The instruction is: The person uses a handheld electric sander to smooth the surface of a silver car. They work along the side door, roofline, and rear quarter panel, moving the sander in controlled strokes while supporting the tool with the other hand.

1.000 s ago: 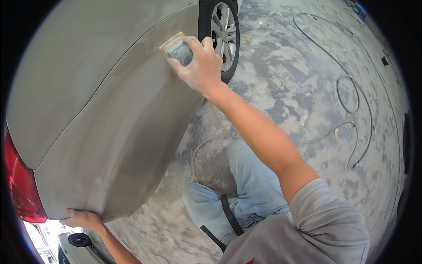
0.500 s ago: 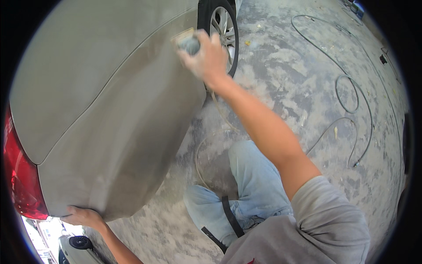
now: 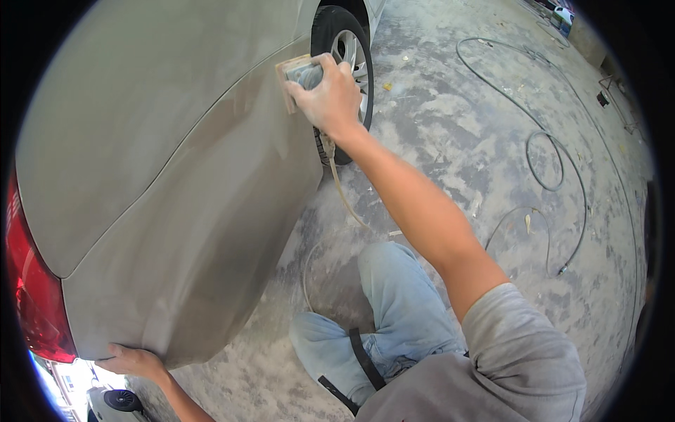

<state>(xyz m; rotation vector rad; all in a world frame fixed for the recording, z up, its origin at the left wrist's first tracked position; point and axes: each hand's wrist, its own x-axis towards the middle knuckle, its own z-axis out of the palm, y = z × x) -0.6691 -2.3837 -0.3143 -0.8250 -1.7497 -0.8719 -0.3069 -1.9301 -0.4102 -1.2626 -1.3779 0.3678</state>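
Observation:
My right hand [image 3: 329, 95] is wrapped round a grey-blue powered sander [image 3: 302, 73] with a squarish tan pad [image 3: 287, 105]. The pad lies against the grey-beige car body panel [image 3: 211, 197], beside the rear wheel [image 3: 351, 56]. From below the hand, a thin pale hose [image 3: 341, 190] hangs down to the floor. At the bumper's lower corner, under the red tail light [image 3: 35, 281], my left hand [image 3: 133, 362] rests against the edge with its fingers stretched out. Some of its fingertips are hard to make out. Dull and darker patches mark the panel.
On the mottled, dusty floor [image 3: 450, 119] to the right lies a looped grey hose [image 3: 531, 158]. My bent legs in light jeans [image 3: 404, 295] are close below the panel. Part of another vehicle [image 3: 116, 404] shows at the lower left.
The sander and my right hand, blurred before, now look sharper, and the pad shows more clearly. The view has shifted slightly, so the car sits a little lower. My left hand stays at the bumper corner.

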